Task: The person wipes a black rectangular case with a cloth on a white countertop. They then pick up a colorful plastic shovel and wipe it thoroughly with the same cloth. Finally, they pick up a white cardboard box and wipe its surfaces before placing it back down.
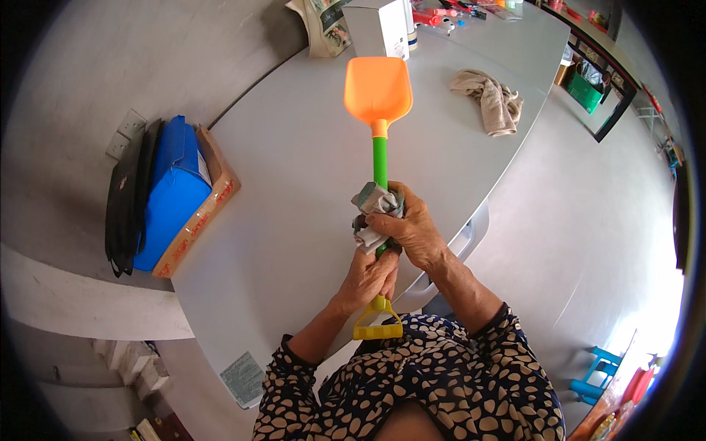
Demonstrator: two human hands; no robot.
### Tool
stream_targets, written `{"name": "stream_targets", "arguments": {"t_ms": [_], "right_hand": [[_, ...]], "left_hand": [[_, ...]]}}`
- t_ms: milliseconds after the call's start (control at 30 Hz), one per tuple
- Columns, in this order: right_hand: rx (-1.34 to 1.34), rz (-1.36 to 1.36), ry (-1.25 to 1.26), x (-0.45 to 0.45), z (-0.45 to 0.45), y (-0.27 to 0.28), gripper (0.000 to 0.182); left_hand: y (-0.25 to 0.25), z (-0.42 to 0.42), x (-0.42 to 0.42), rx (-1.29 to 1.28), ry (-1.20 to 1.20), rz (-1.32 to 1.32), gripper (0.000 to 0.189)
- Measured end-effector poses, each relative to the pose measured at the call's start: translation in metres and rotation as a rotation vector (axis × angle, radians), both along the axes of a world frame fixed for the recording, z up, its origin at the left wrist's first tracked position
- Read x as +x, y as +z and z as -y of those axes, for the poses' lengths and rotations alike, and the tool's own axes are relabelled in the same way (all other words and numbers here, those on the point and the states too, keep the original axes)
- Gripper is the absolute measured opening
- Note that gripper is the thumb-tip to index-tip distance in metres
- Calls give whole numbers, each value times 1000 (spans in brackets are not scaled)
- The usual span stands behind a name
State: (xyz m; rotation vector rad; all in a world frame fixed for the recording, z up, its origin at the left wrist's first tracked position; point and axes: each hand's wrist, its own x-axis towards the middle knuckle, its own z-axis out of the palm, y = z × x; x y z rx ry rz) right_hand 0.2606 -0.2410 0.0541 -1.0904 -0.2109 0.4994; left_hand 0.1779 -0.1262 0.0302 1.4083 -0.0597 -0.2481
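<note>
A toy plastic shovel points away from me above the table, with an orange blade (378, 88), a green shaft (380, 160) and a yellow D-shaped handle (378, 332). My left hand (368, 278) grips the lower shaft just above that handle. Higher up, my right hand (411, 223) presses a crumpled grey-white cloth (379, 201) around the green shaft. The cloth hides part of the shaft and some of the right fingers. The blade is uncovered.
On the grey table (287, 193) lie a beige towel (488, 102) to the right and a white box (378, 25) at the far end, near a printed bag (328, 27). A blue box (174, 204) and cardboard (198, 220) stand at the left edge by the wall.
</note>
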Motion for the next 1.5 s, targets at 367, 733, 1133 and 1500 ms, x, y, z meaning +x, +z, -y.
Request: {"name": "stream_targets", "arguments": {"t_ms": [367,733,1133,1500], "right_hand": [[-70,69,124,29,18,19,37],[-129,-1,328,18,13,2,35],[-265,41,396,-6,31,-8,48],[-427,526,-149,20,56,16,40]], "left_hand": [[7,-26,35,-30,396,-13,52],[37,-30,109,-218,429,-9,36],[35,-37,112,-517,524,-61,30],[35,-34,110,-503,822,0,34]]}}
